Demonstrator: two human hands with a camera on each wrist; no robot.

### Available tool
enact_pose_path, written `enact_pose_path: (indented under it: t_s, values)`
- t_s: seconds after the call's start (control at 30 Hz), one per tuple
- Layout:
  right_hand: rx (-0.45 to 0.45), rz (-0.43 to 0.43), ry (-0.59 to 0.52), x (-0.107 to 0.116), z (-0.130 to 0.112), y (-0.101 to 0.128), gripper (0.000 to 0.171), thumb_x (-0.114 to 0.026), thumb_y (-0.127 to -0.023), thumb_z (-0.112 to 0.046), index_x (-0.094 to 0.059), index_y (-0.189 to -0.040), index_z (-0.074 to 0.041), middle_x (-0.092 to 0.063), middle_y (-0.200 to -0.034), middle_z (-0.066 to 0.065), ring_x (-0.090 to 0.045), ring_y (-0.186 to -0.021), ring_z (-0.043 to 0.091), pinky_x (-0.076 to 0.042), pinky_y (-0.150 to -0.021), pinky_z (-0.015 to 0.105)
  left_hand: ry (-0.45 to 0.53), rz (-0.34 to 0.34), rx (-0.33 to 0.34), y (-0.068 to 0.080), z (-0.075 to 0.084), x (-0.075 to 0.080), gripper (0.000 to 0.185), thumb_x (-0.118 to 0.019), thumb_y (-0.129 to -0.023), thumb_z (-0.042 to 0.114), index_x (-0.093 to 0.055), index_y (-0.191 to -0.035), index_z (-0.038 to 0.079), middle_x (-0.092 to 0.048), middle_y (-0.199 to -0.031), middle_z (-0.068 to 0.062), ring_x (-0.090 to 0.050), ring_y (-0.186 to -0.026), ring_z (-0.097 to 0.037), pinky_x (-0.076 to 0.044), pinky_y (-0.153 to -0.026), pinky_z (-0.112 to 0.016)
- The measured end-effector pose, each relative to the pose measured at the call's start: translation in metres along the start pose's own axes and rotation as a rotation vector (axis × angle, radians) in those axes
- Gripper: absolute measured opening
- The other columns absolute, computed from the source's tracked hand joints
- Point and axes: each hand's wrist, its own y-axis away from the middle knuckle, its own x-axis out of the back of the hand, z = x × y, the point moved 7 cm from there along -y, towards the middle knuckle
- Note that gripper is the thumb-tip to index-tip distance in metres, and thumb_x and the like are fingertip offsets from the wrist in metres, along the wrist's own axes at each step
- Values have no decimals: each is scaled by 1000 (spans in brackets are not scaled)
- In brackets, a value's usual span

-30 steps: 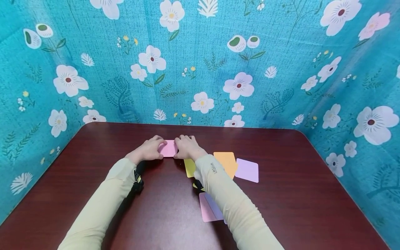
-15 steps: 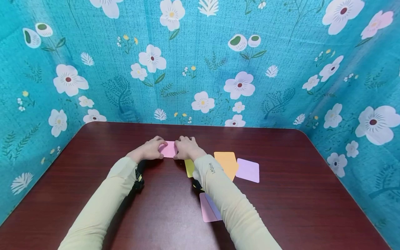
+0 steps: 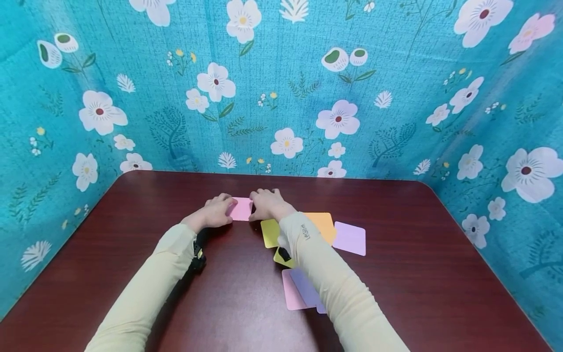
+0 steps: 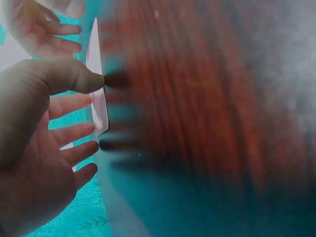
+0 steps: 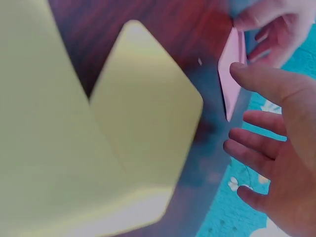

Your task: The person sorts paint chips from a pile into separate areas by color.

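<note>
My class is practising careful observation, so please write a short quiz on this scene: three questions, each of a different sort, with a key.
1. Multiple choice: In the head view, which card is between the left grip and the right grip?
A) yellow
B) pink
C) orange

2. True or false: The rightmost lavender card lies under the left grip.

3. Fill in the blank: The dark lettering is printed on the person's ____ sleeve.

Key:
1. B, the pink card.
2. False; the lavender card lies on the table, to the right of the right sleeve.
3. Right.
</note>
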Motion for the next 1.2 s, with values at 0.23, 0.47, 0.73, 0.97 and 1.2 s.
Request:
enact_pose_path:
  t_s: [0.23,0.47,0.73,0.97,1.2]
  values:
    - [4,-25,-11,7,19,11,56,-64,-79,-45,-51,-125,-16,-50,-126,4,-45,-118,20,-27,-101,48,-19,8,-6,2,9,-1,53,-59,-81,17,-45,-130,3,-37,-134,-21,-34,-122,-37,-22,-102,-52]
    - [1,-27,-9,8,32,20,56,-65,-78,-43,-51,-125,-16,-50,-126,4,-46,-119,21,-28,-100,49,-106,56,-17,2,25,3,55,-61,-80,23,-47,-130,4,-40,-134,-20,-37,-122,-36,-24,-102,-52]
    - [0,-48,-29,3,42,28,55,-66,-77,-42,-52,-123,-16,-50,-127,4,-44,-120,21,-26,-101,49,-119,85,-22,4,40,-1,59,-64,-78,32,-49,-129,6,-44,-131,-16,-40,-120,-33,-27,-101,-51]
    - [11,-59,-41,-2,48,35,52,-67,-77,-42,-54,-122,-18,-50,-127,4,-44,-121,21,-25,-101,50,-141,127,-30,11,52,-4,62,-66,-76,40,-52,-124,5,-49,-126,-14,-43,-117,-31,-31,-96,-51]
    - [52,-60,-17,-7,47,41,47,-67,-77,-42,-58,-117,-19,-54,-119,1,-46,-116,19,-25,-101,50,-144,140,-40,14,63,-10,62,-67,-74,42,-55,-123,6,-51,-123,-12,-46,-114,-28,-34,-95,-48]
